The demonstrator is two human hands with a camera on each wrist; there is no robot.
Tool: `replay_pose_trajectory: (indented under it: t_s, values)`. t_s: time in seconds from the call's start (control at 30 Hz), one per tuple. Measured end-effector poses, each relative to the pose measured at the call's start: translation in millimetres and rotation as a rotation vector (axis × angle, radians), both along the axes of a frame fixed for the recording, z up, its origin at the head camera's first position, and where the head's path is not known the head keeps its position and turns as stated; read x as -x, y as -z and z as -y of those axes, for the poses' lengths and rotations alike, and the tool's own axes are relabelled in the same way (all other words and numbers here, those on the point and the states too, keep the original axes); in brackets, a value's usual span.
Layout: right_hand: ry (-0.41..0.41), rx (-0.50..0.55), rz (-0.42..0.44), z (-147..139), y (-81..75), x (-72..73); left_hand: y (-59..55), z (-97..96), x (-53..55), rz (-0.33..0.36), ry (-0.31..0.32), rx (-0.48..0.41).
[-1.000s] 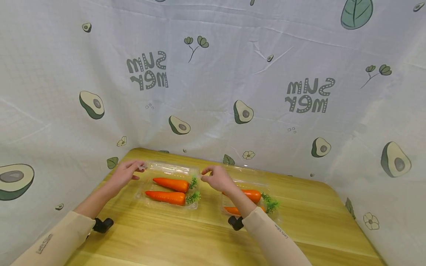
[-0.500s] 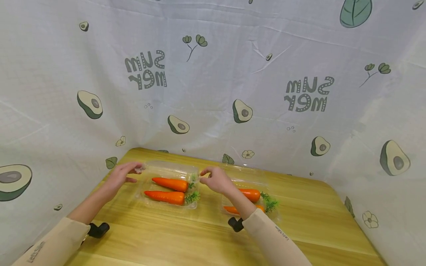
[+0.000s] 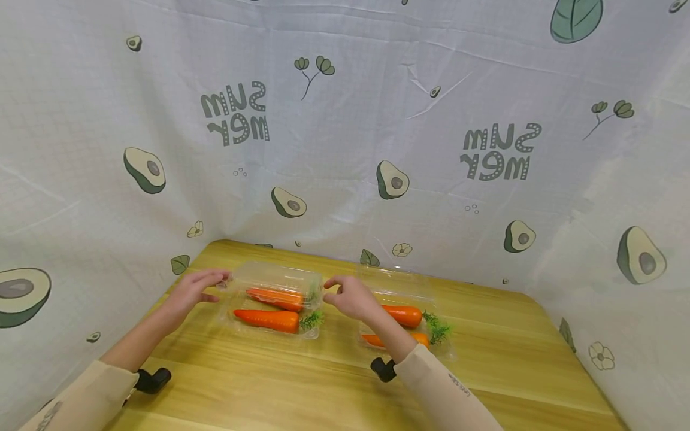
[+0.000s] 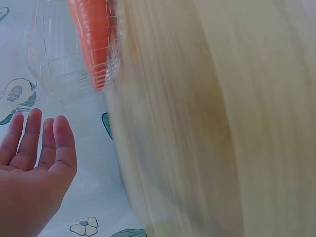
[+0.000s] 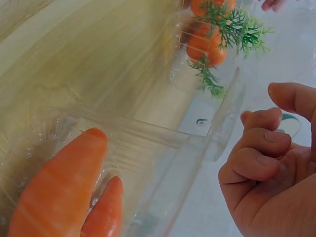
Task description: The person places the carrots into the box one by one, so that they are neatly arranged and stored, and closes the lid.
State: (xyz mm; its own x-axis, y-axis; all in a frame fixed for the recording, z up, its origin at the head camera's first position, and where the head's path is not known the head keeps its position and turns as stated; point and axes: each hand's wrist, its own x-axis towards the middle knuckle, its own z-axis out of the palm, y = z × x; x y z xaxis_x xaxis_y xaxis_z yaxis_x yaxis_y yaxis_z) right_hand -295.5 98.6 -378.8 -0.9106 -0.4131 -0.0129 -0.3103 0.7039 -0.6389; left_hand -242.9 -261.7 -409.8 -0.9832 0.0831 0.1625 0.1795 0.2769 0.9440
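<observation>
In the head view, two orange carrots with green tops, a front carrot (image 3: 265, 319) and a rear carrot (image 3: 276, 298), lie in a clear plastic clamshell box (image 3: 309, 335). Its hinged lid (image 3: 275, 274) leans forward over the rear carrot. My left hand (image 3: 188, 294) is at the lid's left edge, fingers extended and thumb apart; the left wrist view shows the straight fingers (image 4: 32, 131) by the clear plastic. Near the lid's right edge is my right hand (image 3: 353, 297), its lower fingers (image 5: 256, 165) bent with nothing visible inside; contact with the lid is unclear.
A second clear clamshell box (image 3: 450, 353) stands to the right, its lid (image 3: 399, 278) tipped back. Two carrots (image 3: 406, 315) lie in it, partly hidden by my right forearm. A patterned curtain (image 3: 345, 149) rises behind the wooden table (image 3: 280, 383).
The left box's lid has tilted forward and now covers the rear carrot. My left hand has shifted slightly left and down; the right hand has barely moved, its thumb and index finger now farther apart.
</observation>
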Motion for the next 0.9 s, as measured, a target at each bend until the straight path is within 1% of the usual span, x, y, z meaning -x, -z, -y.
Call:
replay_pose_trajectory:
  t_s: [0.1,0.33,0.47,0.73,0.9]
  values:
    - [-0.005,0.0,-0.004,-0.7,-0.7,-1.8,0.1,-0.1,-1.6,0.003,0.0,0.013]
    - [-0.014,-0.002,-0.006,-1.3,2.8,-4.5,1.2,-0.9,-5.6,0.042,0.003,0.056]
    - [-0.016,-0.012,-0.002,-1.0,5.0,-6.1,3.0,-0.8,-7.3,0.041,0.006,0.083]
    - [-0.03,-0.018,-0.011,-0.2,4.7,-10.2,6.3,-0.9,-9.7,0.042,0.0,0.146]
    - [-0.04,-0.019,-0.025,0.4,6.5,-11.0,8.6,-0.7,-10.7,0.021,0.015,0.14]
